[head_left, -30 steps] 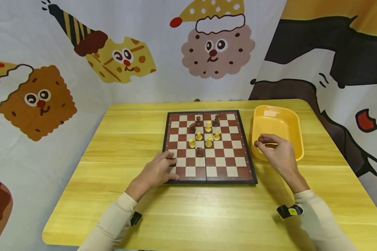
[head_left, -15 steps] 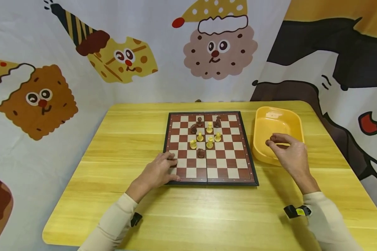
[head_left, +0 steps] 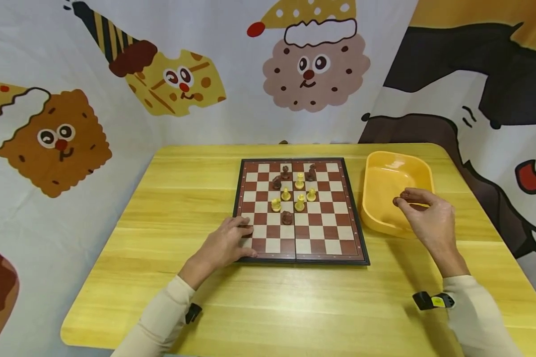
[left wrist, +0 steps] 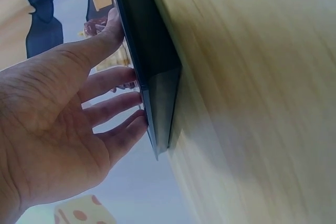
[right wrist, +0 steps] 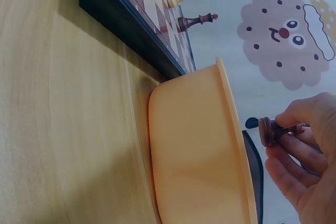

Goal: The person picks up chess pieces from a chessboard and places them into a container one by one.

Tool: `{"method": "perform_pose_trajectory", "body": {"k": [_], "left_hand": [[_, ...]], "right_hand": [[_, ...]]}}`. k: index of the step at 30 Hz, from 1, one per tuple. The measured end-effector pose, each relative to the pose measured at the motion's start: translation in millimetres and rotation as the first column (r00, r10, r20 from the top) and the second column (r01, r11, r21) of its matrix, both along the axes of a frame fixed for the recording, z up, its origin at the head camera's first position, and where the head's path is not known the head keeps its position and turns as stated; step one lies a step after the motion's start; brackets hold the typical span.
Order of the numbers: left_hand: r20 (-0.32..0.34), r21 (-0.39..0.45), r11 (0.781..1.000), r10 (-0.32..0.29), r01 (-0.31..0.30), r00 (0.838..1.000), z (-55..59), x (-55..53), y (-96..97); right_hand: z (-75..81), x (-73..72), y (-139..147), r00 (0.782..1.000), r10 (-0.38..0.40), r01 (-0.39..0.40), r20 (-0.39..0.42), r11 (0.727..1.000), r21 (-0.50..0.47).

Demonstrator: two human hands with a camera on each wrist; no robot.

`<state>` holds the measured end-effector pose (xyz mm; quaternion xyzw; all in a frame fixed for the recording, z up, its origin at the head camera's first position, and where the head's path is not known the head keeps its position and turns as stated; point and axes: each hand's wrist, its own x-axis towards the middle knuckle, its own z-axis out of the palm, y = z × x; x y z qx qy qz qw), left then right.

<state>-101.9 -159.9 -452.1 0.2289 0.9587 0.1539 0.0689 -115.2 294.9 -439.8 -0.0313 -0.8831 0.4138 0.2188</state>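
Note:
Between the thumb and fingers of my right hand (head_left: 433,223) is a dark brown chess piece (right wrist: 270,131), pinched above the near right part of a yellow plastic bin (head_left: 370,218). Its base points away from the palm in the right wrist view. My left hand (head_left: 221,245) rests on the near left corner of a chessboard (head_left: 310,248), fingers spread and touching its top. Several pale yellow pieces, among them one (head_left: 300,203) near the centre, and several dark brown ones, such as the nearest (head_left: 287,218), stand on the board's middle and far squares.
The bin stands just right of the board on a yellow wood-grain table (head_left: 295,307). Behind the table hangs a white cloth (head_left: 232,129) printed with cartoon biscuits and cheese. The board's dark raised edge (left wrist: 157,108) shows beside the left hand.
My right hand has moved rightward across the bin with the dark piece still pinched. The left hand stays on the board's corner. The view has shifted slightly.

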Motion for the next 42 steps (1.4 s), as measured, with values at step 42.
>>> {"method": "perform_pose_trajectory", "body": {"k": [42], "left_hand": [[-0.004, -0.007, 0.999, -0.034, 0.033, 0.999, 0.5, 1.3, -0.5]], "right_hand": [[1.1, -59.8, -121, 0.826, 0.512, -0.511, 0.236, 0.857, -0.069]]}}
